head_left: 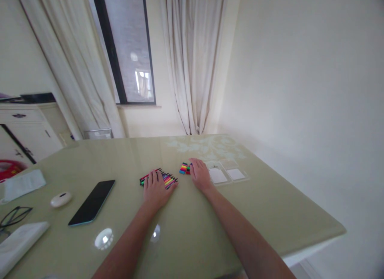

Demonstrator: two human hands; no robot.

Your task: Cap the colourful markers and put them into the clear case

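Note:
My left hand [156, 188] lies with its fingers spread over a bunch of coloured pens [169, 180], which have dark pointed tips and rest side by side on the table. Part of the bunch is hidden under the palm and fingers. To the right, my right hand [199, 173] rests on the table, fingers stretched forward and slightly bent. Beside its fingertips lies a row of short coloured pieces [183, 168] that look like pen caps; some are partly covered by the hand. Just right of that hand, a clear plastic case [226, 180] lies opened flat with white inserts showing.
On the left of the pale green table [192, 231] lie a black-screened phone [92, 202], a white oval case [61, 199], glasses [15, 217], a white box-like object [22, 245] and a pale folded cloth or mask [24, 184]. A wall [300, 111] borders the table's right side.

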